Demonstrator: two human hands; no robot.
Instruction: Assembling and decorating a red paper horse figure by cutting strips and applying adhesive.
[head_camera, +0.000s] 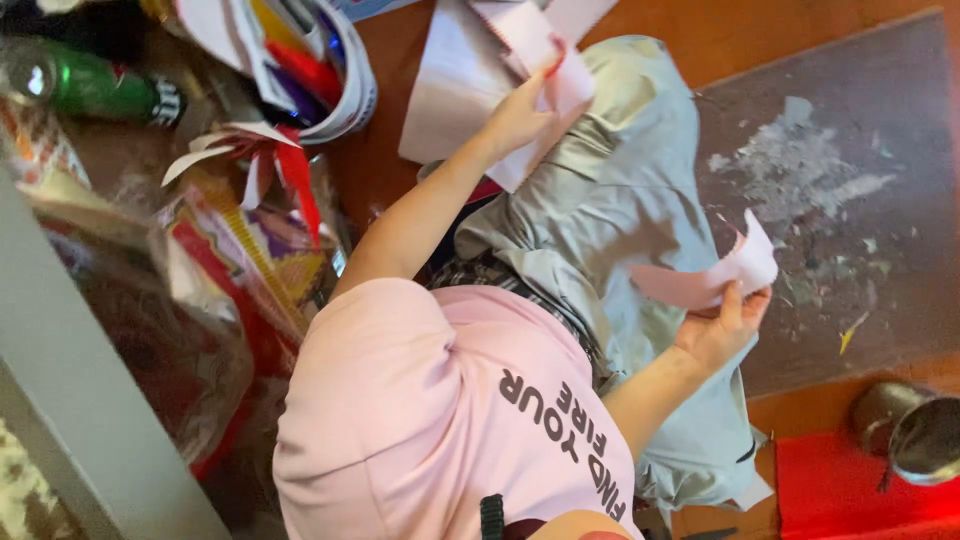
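Note:
My left hand (520, 112) reaches forward and grips a pale pink sheet of paper (568, 85) that lies on white paper sheets (450, 90) on the floor. My right hand (718, 335) is shut on a curled pink paper strip (715, 278), held above my grey-trousered leg (610, 200). I wear a pink shirt (400, 420) with dark lettering.
A grey mat (850, 180) with scraps and pale smears lies to the right on the orange floor. A metal pot (915, 430) stands on red cloth at bottom right. At the left are a green bottle (95, 88), paper cuttings in a bowl (300, 60) and plastic-wrapped packets (230, 260).

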